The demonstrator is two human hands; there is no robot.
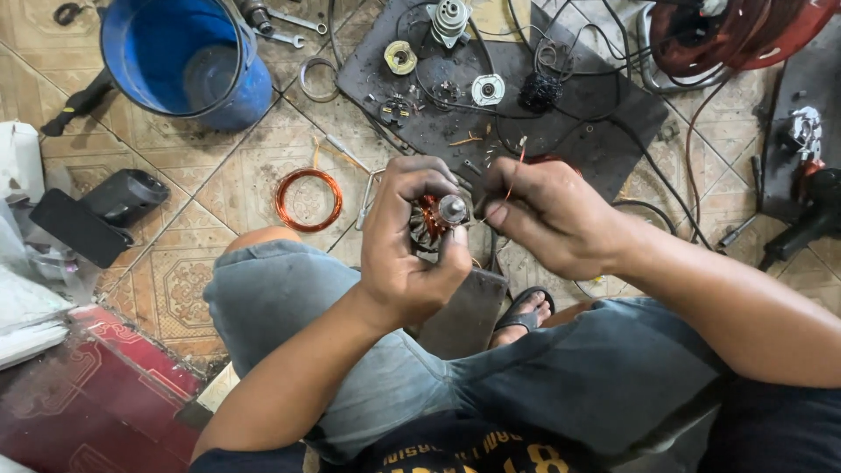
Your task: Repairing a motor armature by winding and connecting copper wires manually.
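My left hand grips a small motor armature with copper windings and a metal shaft end, held above my knees. My right hand sits just to its right, thumb and fingers pinched on a thin copper wire that rises from the armature. Both hands are grimy. Much of the armature is hidden by my left fingers.
A coil of copper wire lies on the tiled floor to the left. A blue bucket stands at the back left beside wrenches. A dark mat holds motor parts and cables. A power tool lies at the right.
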